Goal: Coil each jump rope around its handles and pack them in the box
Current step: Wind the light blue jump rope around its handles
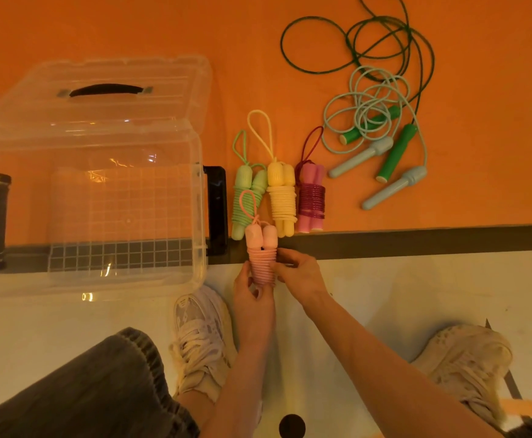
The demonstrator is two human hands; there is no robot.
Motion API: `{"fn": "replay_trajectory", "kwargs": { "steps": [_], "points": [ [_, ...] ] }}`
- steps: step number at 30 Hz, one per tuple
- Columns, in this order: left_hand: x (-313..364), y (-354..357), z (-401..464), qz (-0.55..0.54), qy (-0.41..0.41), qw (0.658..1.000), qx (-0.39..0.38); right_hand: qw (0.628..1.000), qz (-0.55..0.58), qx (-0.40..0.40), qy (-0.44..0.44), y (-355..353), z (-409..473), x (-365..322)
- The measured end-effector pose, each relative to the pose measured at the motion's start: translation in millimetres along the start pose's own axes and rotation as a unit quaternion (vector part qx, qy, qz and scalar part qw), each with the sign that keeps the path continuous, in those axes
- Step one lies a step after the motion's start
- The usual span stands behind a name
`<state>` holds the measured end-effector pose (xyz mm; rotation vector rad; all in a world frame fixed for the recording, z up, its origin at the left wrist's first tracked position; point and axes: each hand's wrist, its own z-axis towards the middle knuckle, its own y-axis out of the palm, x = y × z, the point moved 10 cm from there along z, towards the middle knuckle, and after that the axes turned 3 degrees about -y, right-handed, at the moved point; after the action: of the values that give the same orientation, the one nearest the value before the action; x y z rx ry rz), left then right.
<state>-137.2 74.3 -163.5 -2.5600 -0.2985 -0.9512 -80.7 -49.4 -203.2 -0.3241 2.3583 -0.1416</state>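
Note:
I hold a pink jump rope (pixel 260 248), its cord coiled tightly around both handles, upright over the floor's dark strip. My left hand (pixel 252 295) grips its lower end from the left and my right hand (pixel 299 273) pinches the coils from the right. Behind it lie three coiled ropes side by side: light green (pixel 247 197), yellow (pixel 282 197), purple (pixel 312 197). Two uncoiled ropes are tangled at the right: dark green (pixel 397 153) and pale blue (pixel 387 191). The clear plastic box (pixel 195 216) stands open at the left, nothing in it.
The box's lid (pixel 106 90) with a black handle is tipped back behind it. Black latches (pixel 215 210) flank the box. The floor is orange beyond a dark strip (pixel 416 245) and white near me. My shoes (pixel 201 336) and a trouser leg (pixel 84 390) fill the foreground.

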Motion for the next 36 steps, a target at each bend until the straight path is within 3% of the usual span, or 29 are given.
{"fn": "replay_trajectory", "kwargs": {
  "steps": [8,14,24,30,36],
  "points": [
    [25,-9,-8,-0.001,0.011,1.000,0.023,1.000,-0.017,-0.008,0.017,-25,-12,-9],
    [78,14,-24,0.051,0.081,0.995,-0.010,1.000,-0.005,0.014,0.001,-73,-28,-33],
    [153,69,-53,0.104,0.188,0.972,-0.094,0.993,0.011,0.117,-0.027,-189,-36,-63],
    [174,106,-51,0.153,0.227,0.952,-0.139,0.985,-0.025,0.165,-0.046,-234,-15,-71],
    [188,134,-36,0.180,0.246,0.938,-0.163,0.974,-0.121,0.181,-0.061,-236,18,-74]
  ]
}}
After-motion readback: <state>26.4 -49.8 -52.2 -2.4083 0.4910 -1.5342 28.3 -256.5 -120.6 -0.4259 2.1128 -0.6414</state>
